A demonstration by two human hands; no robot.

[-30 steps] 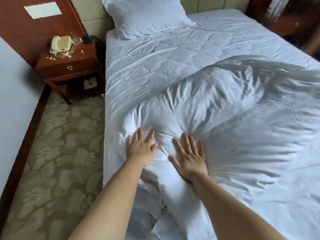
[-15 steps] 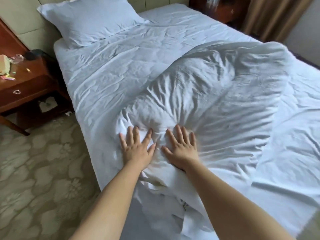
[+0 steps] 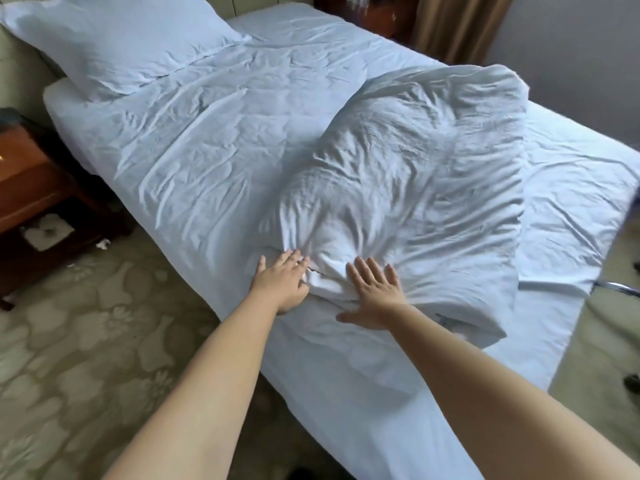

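A crumpled white duvet [image 3: 408,174] lies folded in a heap across the middle of the bed [image 3: 194,140], which is covered by a wrinkled white sheet. My left hand [image 3: 282,282] lies flat with straight fingers on the duvet's near left corner. Beside it, my right hand [image 3: 375,292] presses flat on the duvet's near edge, fingers spread. Neither hand holds any cloth. A white pillow [image 3: 114,39] sits at the head of the bed, far left.
A wooden nightstand [image 3: 31,188] stands left of the bed on a patterned beige carpet [image 3: 86,341]. Brown curtains [image 3: 460,26] and a dark wooden cabinet [image 3: 367,12] are behind the bed's far side. A metal chair leg [image 3: 620,289] shows at the right edge.
The view has swung to the right, and the bed's foot end and right-hand floor have come into sight. Both hands stay flat on the duvet's near edge, the right one now lower on it.
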